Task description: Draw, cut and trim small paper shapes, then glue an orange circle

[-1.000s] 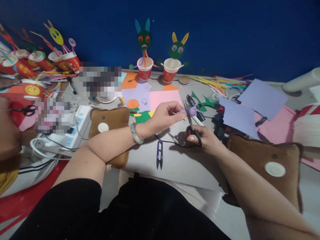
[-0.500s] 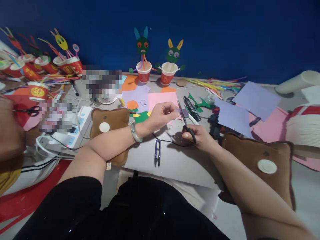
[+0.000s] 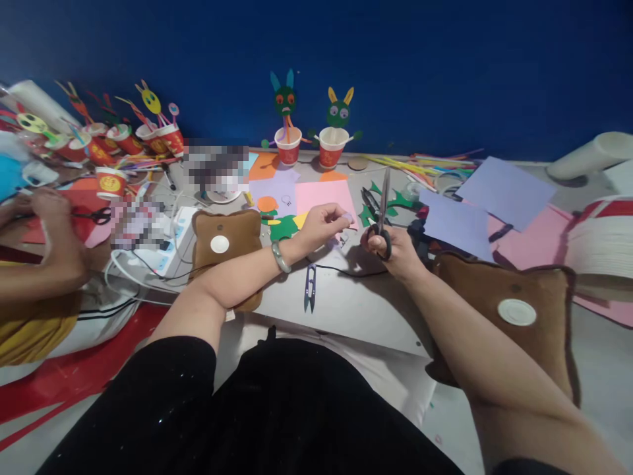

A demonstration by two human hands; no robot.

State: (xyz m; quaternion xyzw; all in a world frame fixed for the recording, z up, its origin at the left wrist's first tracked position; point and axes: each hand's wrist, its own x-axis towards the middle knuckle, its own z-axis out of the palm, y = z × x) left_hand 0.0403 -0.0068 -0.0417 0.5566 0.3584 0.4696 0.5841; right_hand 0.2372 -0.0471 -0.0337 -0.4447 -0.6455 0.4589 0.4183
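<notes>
We see the scissors (image 3: 381,224) with smooth metal blades (image 3: 385,191) and plastic-looking black handles (image 3: 388,245), matt paper in the purple sheets (image 3: 507,192), soft-looking napped cloth on the brown cushions (image 3: 484,290), a polished sheen on the bangle (image 3: 281,257), smooth paper-looking cups (image 3: 331,157), and a faintly glossy tabletop (image 3: 351,307).

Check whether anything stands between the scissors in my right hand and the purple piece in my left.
Nothing visible does: a gap separates the scissors in the right hand from the purple piece in the left hand.
</notes>
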